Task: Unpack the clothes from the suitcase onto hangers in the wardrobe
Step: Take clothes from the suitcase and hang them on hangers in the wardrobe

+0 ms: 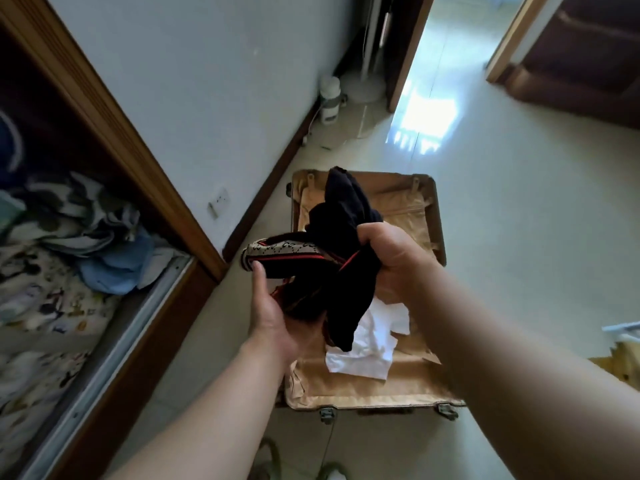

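A tan suitcase (415, 386) lies open on the floor in the middle of the view. Above it I hold a bunched black garment (343, 216) with a red stripe and a beige patterned band. My left hand (273, 306) grips its lower left part from beneath, thumb on the band. My right hand (391, 258) is clenched round the cloth at the right. A white garment (367, 344) lies crumpled inside the suitcase under the black one. The wardrobe (114, 161) stands open at the left, its wooden frame running diagonally. No hanger shows.
Folded and piled bedding and clothes (69, 258) fill the wardrobe's lower shelf. A white appliance (329, 98) and a fan base stand by the wall near the doorway. A yellow box corner (620, 365) sits at the right edge. Glossy tiled floor surrounds the suitcase.
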Action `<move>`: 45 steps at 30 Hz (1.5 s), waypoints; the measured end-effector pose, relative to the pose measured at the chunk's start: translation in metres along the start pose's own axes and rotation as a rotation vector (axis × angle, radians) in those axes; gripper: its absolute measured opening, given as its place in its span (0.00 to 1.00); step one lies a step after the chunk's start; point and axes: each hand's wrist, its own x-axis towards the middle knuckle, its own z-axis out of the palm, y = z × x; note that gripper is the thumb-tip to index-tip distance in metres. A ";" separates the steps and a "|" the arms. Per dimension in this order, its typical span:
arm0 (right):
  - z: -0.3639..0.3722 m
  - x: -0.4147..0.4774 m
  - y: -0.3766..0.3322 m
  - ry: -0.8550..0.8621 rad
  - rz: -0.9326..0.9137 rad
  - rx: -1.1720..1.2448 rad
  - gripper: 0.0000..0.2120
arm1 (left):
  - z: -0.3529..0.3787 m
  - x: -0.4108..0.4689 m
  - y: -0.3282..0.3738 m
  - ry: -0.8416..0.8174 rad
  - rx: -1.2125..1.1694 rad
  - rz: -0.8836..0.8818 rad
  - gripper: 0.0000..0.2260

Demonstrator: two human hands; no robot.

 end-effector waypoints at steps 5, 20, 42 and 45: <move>0.020 -0.056 -0.059 -0.087 -0.034 -0.240 0.11 | 0.043 -0.052 0.052 -0.025 0.042 0.094 0.32; 0.076 -0.130 -0.179 -0.044 -0.191 -0.924 0.06 | 0.164 -0.212 0.180 -0.180 0.139 0.675 0.23; 0.195 -0.294 -0.344 -0.697 -0.553 -0.248 0.18 | 0.262 -0.465 0.246 -0.349 0.863 1.192 0.11; 0.209 -0.306 -0.355 -0.737 -0.582 -0.227 0.21 | 0.260 -0.475 0.250 -0.215 0.996 1.261 0.15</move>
